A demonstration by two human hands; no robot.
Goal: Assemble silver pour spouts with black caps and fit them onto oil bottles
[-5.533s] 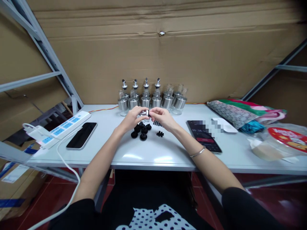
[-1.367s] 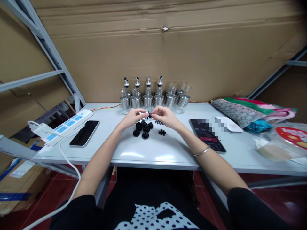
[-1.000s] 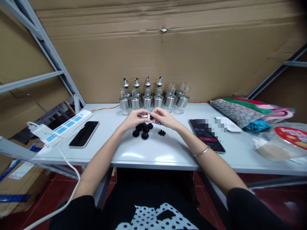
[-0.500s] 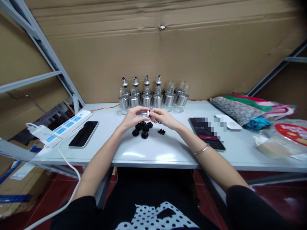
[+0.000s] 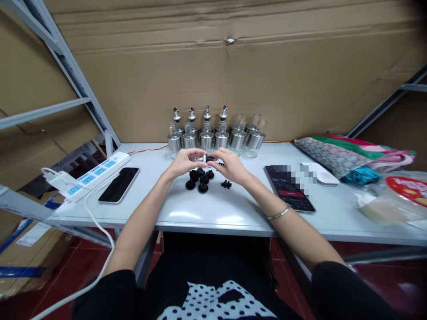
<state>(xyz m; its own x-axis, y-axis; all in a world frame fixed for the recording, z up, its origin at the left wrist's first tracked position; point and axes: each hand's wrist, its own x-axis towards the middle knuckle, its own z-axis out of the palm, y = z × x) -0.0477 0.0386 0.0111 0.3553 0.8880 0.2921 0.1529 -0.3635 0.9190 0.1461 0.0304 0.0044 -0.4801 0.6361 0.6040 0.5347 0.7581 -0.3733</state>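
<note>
A silver pour spout point(image 5: 201, 158) lies sideways between the fingers of my left hand point(image 5: 182, 163). My right hand point(image 5: 231, 165) grips a ribbed black stopper point(image 5: 210, 158) at the spout's wide end; whether the two are joined I cannot tell. Just below my hands, several round black stoppers point(image 5: 203, 188) lie loose in a group. To their right is a small cluster of tiny black caps point(image 5: 226, 184). Farther back stand rows of glass bottles with steel sleeves point(image 5: 206, 141). Several in the back row carry silver pourers point(image 5: 207, 113) with black tips.
On the left are a power strip point(image 5: 96, 173) with a white cable and a dark-screened phone point(image 5: 119, 185). A phone showing a timer point(image 5: 289, 189), a white flat device point(image 5: 320, 174), a patterned bag point(image 5: 327, 153) and a tape roll point(image 5: 387, 204) occupy the right. Cardboard point(image 5: 150, 80) stands behind.
A black stopper now shows in my right fingers, against the spout's wide end. My right hand has turned so that its back faces up more. The view has shifted slightly.
</note>
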